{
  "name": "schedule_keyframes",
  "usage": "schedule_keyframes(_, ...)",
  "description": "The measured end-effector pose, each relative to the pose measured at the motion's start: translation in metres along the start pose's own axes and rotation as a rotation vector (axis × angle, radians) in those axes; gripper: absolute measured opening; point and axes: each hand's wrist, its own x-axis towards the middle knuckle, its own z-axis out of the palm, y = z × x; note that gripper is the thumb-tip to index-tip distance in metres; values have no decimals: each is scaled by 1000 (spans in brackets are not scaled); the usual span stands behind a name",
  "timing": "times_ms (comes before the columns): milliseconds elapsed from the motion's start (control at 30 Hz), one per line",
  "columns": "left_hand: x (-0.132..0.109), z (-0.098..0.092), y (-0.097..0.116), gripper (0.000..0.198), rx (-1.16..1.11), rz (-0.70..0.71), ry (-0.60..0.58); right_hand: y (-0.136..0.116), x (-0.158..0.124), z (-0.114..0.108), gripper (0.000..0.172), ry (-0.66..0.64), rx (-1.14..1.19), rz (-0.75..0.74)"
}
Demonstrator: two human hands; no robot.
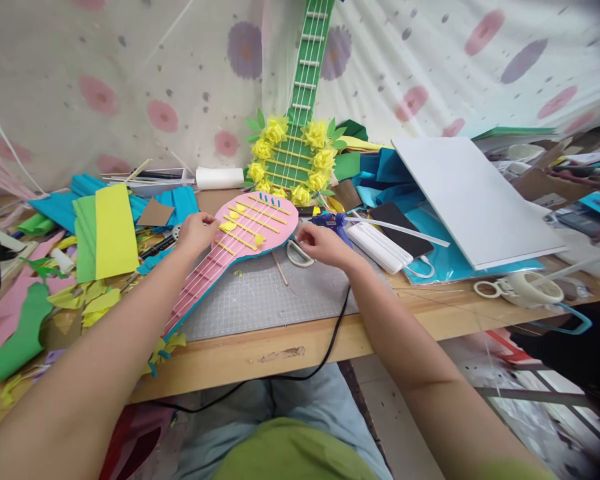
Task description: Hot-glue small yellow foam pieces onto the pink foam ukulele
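Observation:
A pink paper guitar [260, 220] with a blue edge, yellow strips and white strings lies slantwise, its neck toward the lower left. My left hand [197, 232] is at the left rim of its body, fingers bent together; whether they pinch anything is hidden. Yellow paper petals [227, 227] are on the guitar's face. Right of the body, my right hand [325, 244] has thumb and fingers drawn together, with what they may hold too small to tell. Just below its fingertips is the handle of white scissors [299, 255]. Behind it rests a blue glue gun [330, 221].
A green paper guitar [293, 157] with yellow flowers leans on the curtain. Left are paper scraps [97, 303]; right, a white power bank [379, 247], a white board [473, 200] and a tape roll [533, 290]. A black cable [330, 347] hangs over the table's front edge, beyond the cutting mat [260, 300].

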Motion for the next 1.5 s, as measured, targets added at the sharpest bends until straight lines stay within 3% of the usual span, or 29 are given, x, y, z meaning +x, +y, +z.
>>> schedule_keyframes(133, 10, 7, 3, 18, 16, 8, -7, 23, -15, -29, 9, -321, 62, 203)
schedule_keyframes(233, 13, 12, 3, 18, 2, -11, -18, 38, -26, -44, 11, -416, 131, 339)
schedule_keyframes(433, 11, 19, -2, 13, -118, -84, -41, 61, -35, -54, 28, -247, 4, 394)
schedule_keyframes(633, 12, 23, -7, 12, -293, -122, -6, 60, -34, -49, 40, -37, -199, 488)
schedule_keyframes(833, 7, 19, -2, 10, -384, -152, 4, 65, -27, -38, 38, 207, -197, 538)
schedule_keyframes(1200, 4, 11, 4, 4, -433, -126, 114, 71, -5, -5, 42, 288, -133, 487)
schedule_keyframes(1500, -13, 5, 35, 8, -770, -117, 105, 74, 1, 5, 39, 370, 71, 619)
